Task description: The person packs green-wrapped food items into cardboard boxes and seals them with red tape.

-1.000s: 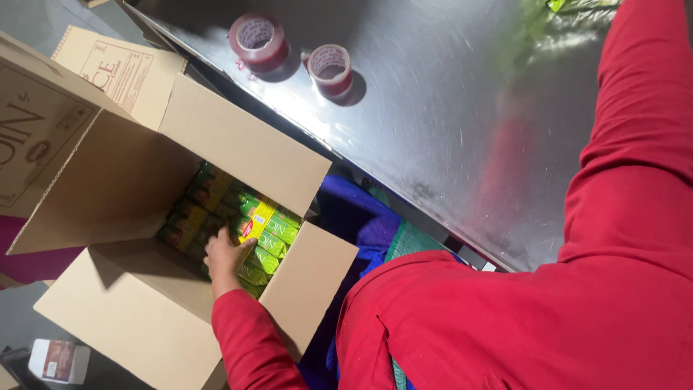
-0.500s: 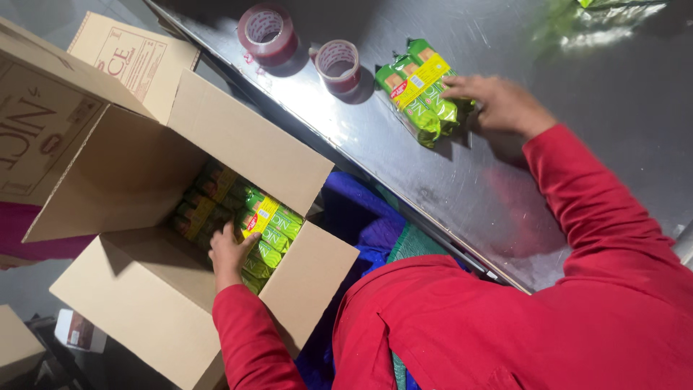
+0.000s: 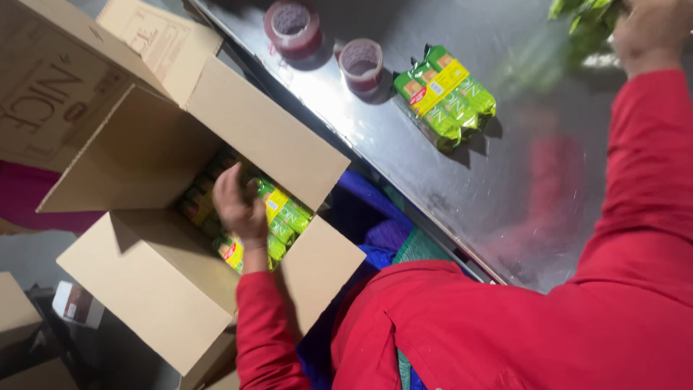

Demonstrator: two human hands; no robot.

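open cardboard box at left, green packets inside; left hand rests on them, fingers curled, grip unclear. two tape rolls and a green packet bundle on steel desk. right hand top right, blurred, seemingly closed on green packs.

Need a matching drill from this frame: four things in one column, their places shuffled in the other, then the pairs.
Things:
1. Open brown cardboard box
2. Green and yellow bundle of packets
3. Two red tape rolls
4. Left hand

Places:
A. Alone on the shiny metal table, mid-surface
B. Inside the box, on the green packets packed there
C. Beside the table, flaps spread
D. On the table near its far edge, side by side

Pairs: 1-C, 2-A, 3-D, 4-B
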